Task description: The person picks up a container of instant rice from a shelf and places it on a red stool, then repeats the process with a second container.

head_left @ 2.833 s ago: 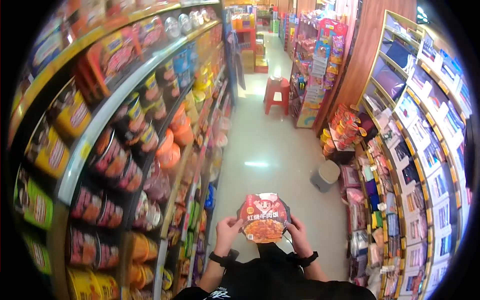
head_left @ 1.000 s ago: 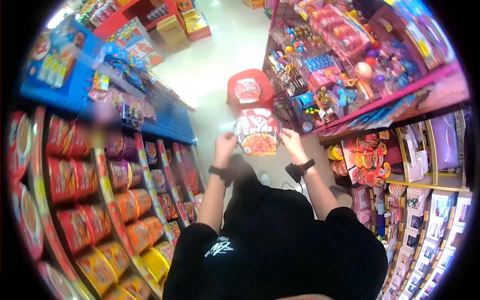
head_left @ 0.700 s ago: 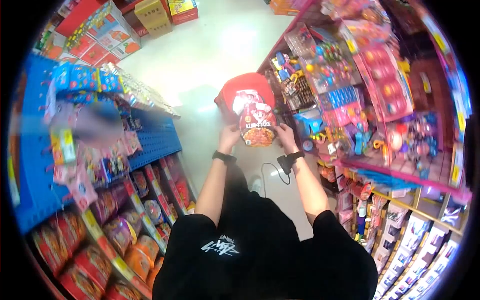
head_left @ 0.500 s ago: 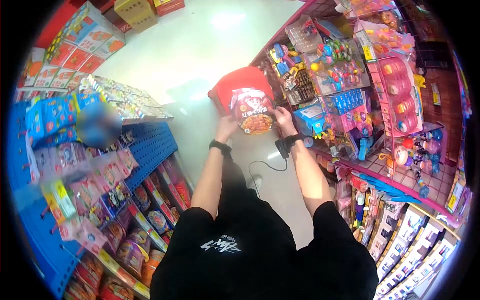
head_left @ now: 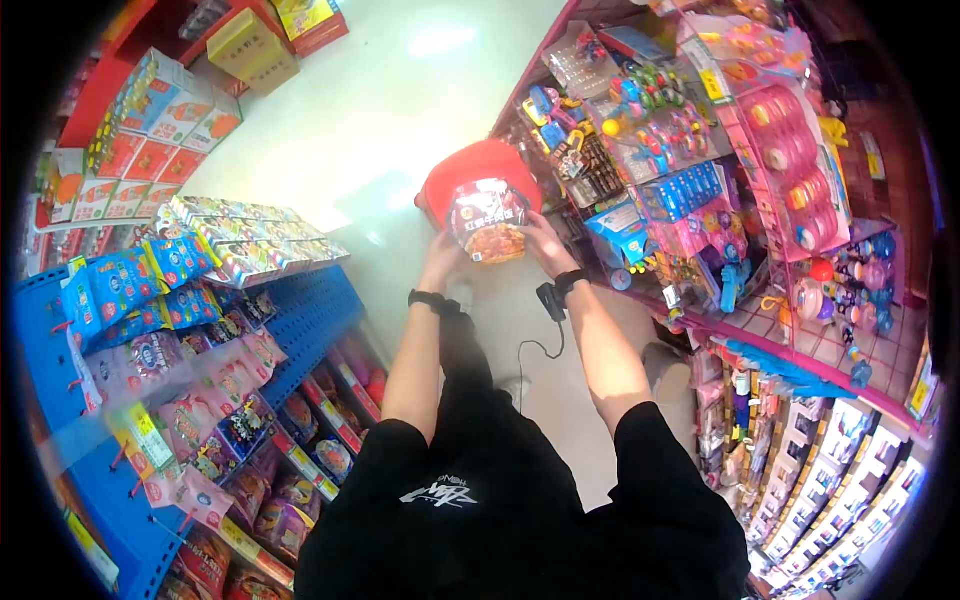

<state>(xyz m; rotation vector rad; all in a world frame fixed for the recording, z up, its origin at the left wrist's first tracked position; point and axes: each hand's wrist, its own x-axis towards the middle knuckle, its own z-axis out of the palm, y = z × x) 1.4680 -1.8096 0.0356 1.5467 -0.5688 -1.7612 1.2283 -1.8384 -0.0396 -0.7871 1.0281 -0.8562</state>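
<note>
I hold a round red instant-meal bowl (head_left: 487, 222) with both hands out in front of me, its printed lid facing up. My left hand (head_left: 443, 255) grips its left rim and my right hand (head_left: 541, 242) grips its right rim. The bowl hovers just over a red plastic stool (head_left: 480, 168) standing in the aisle. Both wrists wear black bands, and a black device with a cable hangs at my right wrist (head_left: 553, 296).
A blue pegboard rack (head_left: 310, 305) of hanging snack packets stands at my left, with bowl noodles on low shelves (head_left: 290, 480). A toy display (head_left: 690, 150) fills the right side. Cardboard boxes (head_left: 250, 45) sit on the pale floor (head_left: 380, 110) ahead.
I walked up the aisle carrying the bowl. The stool went from far ahead to right under the bowl, and the bowl has moved forward over it.
</note>
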